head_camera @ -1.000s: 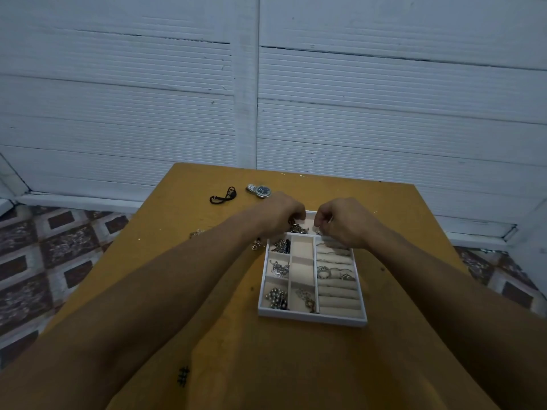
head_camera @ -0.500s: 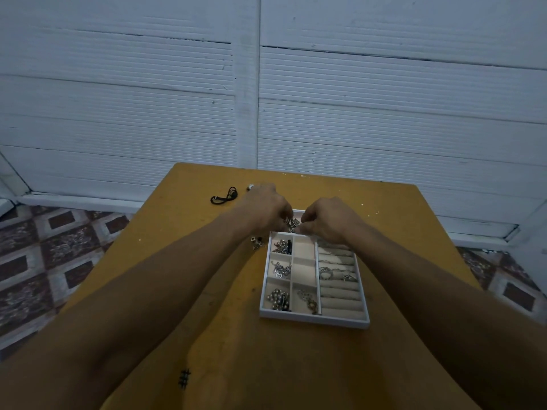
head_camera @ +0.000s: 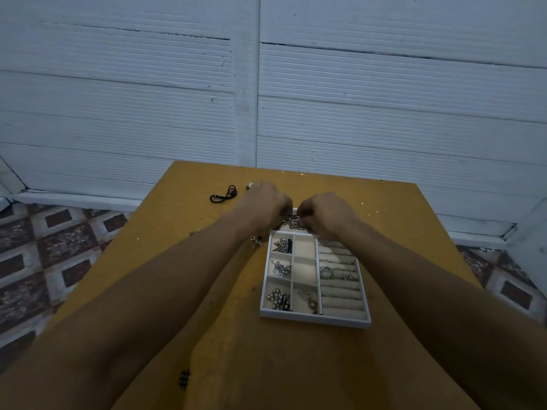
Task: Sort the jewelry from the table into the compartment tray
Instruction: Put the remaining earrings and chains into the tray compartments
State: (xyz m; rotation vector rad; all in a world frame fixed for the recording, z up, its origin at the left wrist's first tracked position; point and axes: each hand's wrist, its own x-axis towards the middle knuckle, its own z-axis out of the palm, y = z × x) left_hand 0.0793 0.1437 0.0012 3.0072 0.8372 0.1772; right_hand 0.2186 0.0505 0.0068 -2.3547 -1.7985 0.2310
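A white compartment tray [head_camera: 313, 317] lies on the yellow table [head_camera: 177, 226]. Its left squares hold chains and beads; rings sit in the roll slots on the right. My left hand [head_camera: 263, 205] and my right hand [head_camera: 325, 213] meet above the tray's far end. Both pinch a silver link chain [head_camera: 291, 221] that hangs between their fingertips. A small clasp piece [head_camera: 256, 242] lies on the table just left of the tray. A black cord [head_camera: 224, 194] lies farther back left. A watch [head_camera: 251, 185] is mostly hidden behind my left hand.
A white panelled wall [head_camera: 266, 99] stands right behind the table's far edge. Patterned floor tiles [head_camera: 59, 247] show past the table's left and right sides. A tiny piece [head_camera: 194, 232] lies near the left edge of the table.
My right hand has moved left to meet my left hand over the tray's far end. The chain is now held between both. My left hand now covers the watch.
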